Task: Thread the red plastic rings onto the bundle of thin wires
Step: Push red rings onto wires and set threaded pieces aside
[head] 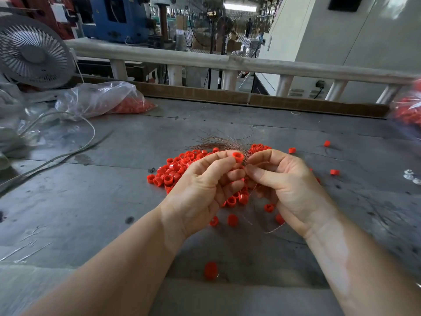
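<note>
While a grey desk fan (34,51) stands at the far left edge of the scuffed grey surface (91,201), a clear plastic bag (102,100) holding more red pieces lies just to its right. Nearer the middle, a heap of red plastic rings (177,167) spreads over the surface, with loose ones scattered around it. Above this heap the left hand (202,190) keeps a narrow grip, pinching one red ring (237,156) between thumb and forefinger, its opening facing up. Fanning out behind that ring is the bundle of thin wires (218,143), coppery and splayed. Touching the left fingertips, the right hand (287,185) pinches the wires' gathered end. At the far right edge lies another bag of red rings (407,110), blurred.
</note>
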`<control>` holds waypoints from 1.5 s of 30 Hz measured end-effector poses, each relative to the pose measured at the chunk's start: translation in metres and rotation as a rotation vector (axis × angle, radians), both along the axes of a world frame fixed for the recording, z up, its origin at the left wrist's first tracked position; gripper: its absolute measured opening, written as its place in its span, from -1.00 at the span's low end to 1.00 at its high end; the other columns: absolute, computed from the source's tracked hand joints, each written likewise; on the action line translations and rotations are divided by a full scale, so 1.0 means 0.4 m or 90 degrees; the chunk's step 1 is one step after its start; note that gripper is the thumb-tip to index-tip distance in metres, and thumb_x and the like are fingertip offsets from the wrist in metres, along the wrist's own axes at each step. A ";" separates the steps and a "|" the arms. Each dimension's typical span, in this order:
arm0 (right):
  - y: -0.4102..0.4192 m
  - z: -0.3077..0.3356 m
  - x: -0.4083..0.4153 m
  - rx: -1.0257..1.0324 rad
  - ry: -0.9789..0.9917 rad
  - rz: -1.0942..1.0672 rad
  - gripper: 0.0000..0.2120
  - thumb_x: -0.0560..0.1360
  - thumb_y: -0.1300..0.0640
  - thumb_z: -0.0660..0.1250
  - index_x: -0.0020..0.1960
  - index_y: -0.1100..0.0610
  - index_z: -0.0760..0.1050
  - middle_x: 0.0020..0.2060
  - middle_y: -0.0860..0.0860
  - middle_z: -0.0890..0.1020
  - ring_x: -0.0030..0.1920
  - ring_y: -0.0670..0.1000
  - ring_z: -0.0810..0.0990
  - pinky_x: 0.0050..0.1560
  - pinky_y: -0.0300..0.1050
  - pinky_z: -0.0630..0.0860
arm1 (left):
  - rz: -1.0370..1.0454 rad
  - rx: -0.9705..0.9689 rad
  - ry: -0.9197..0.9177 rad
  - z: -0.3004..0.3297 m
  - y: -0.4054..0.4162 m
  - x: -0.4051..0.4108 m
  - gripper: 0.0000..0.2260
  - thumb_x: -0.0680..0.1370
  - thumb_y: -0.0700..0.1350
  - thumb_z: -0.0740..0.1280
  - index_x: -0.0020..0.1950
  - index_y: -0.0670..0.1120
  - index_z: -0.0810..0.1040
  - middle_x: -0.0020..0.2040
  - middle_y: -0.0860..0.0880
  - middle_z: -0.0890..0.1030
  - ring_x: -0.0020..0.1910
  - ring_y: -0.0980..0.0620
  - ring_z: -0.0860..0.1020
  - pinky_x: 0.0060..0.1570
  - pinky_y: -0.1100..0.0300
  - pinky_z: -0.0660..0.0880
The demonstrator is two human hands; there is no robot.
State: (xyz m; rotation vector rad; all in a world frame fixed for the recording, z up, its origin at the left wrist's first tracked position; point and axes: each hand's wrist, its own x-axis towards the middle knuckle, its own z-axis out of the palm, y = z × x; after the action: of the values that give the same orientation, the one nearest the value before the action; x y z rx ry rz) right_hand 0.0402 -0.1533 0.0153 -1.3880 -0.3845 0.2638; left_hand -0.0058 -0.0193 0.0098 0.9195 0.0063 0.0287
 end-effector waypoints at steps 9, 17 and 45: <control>0.002 -0.001 -0.004 -0.039 0.056 0.010 -0.83 0.19 0.16 0.43 -0.24 0.14 0.51 -0.40 0.00 0.65 -0.47 -0.13 0.56 -0.54 -0.35 0.39 | -0.023 0.006 -0.033 -0.002 0.000 0.000 -0.86 0.38 -0.15 0.32 -0.12 -0.15 0.60 -0.29 -0.05 0.60 -0.35 0.17 0.58 -0.36 0.37 0.52; 0.001 -0.001 -0.003 -0.009 0.057 0.001 -0.74 0.15 0.15 0.46 -0.19 0.15 0.54 -0.36 -0.04 0.67 -0.41 -0.14 0.60 -0.49 -0.35 0.45 | -0.014 -0.011 -0.021 -0.002 0.003 0.001 -0.87 0.35 -0.16 0.33 -0.15 -0.16 0.59 -0.28 -0.07 0.66 -0.35 0.15 0.63 -0.39 0.36 0.53; -0.090 0.025 0.022 -0.717 -0.293 -0.023 -0.80 0.29 0.17 0.55 -0.35 -0.05 0.56 -0.40 -0.09 0.63 -0.32 -0.13 0.60 -0.16 -0.16 0.51 | 0.035 -0.035 0.047 -0.013 0.005 0.013 -0.93 0.51 -0.31 0.26 -0.09 -0.25 0.54 -0.34 -0.11 0.62 -0.33 0.06 0.64 -0.26 0.28 0.60</control>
State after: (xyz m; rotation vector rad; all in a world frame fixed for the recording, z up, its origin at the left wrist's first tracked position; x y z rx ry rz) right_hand 0.0492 -0.1893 0.0253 -2.5806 -0.6308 0.1144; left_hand -0.0007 -0.0172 0.0044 0.8647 0.1009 0.0461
